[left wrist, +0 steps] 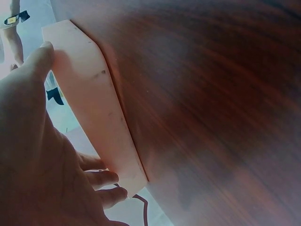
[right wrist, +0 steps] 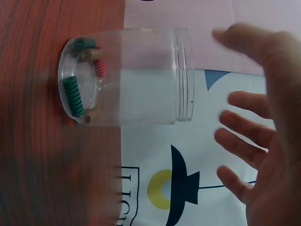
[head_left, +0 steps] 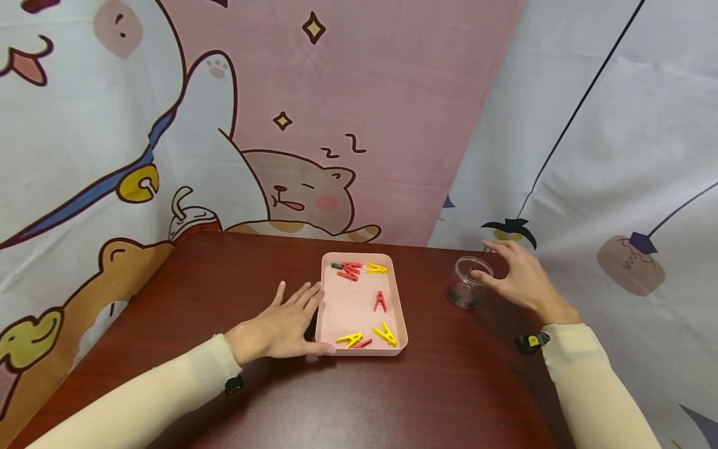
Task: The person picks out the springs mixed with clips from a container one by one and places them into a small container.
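Note:
A pink tray (head_left: 359, 302) lies on the table with red clothespins (head_left: 350, 270) and yellow clothespins (head_left: 385, 335) in it. A small dark spring (head_left: 336, 266) is among the red ones at its far left corner. My left hand (head_left: 283, 324) rests against the tray's left side, fingers spread, thumb at the near corner. In the left wrist view its fingertips touch the tray's wall (left wrist: 89, 89). To the right stands a clear, lidless jar (right wrist: 146, 77) holding several coil springs, among them a green spring (right wrist: 73, 96). My right hand (head_left: 518, 280) hovers beside its mouth with fingers apart, holding nothing.
The dark brown wooden table (head_left: 443, 386) reaches back to a cloth (head_left: 392, 125) printed with cartoon animals, which hangs behind it and on the right. A small dark device (head_left: 533, 341) is strapped at my right wrist.

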{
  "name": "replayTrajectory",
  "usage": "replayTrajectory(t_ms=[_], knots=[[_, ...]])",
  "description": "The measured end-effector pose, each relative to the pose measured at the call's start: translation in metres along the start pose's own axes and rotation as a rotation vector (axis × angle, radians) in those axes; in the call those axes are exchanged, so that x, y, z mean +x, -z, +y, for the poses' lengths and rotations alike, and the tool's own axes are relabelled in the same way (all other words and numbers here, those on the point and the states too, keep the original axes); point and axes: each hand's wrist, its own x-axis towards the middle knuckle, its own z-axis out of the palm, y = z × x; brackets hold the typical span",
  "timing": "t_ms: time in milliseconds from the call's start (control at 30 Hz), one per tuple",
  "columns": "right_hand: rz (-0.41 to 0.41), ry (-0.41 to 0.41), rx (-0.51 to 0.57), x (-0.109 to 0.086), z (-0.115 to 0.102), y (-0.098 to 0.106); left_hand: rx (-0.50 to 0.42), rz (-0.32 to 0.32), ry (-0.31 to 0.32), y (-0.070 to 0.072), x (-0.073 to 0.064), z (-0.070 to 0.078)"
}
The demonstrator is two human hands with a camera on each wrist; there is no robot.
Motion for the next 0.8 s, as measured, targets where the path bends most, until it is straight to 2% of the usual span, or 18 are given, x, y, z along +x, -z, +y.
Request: replayTrajectory(t_ms=[100,267,800], knots=[[-0.004,-0.023,-0.008,-0.0004,0.0006,-0.0003,-0.003,-0.004,0.000,0.0005,-0.0004,-0.0001],[0.021,0.004,-0.007,0.0007,-0.0002,-0.0022,-0.003,-0.003,-0.001,0.0011,-0.0008,-0.0008],[0.029,0.023,0.004,0.0036,-0.0082,-0.0093,0.006,-0.001,0.003,0.0011,-0.0011,-0.0001]])
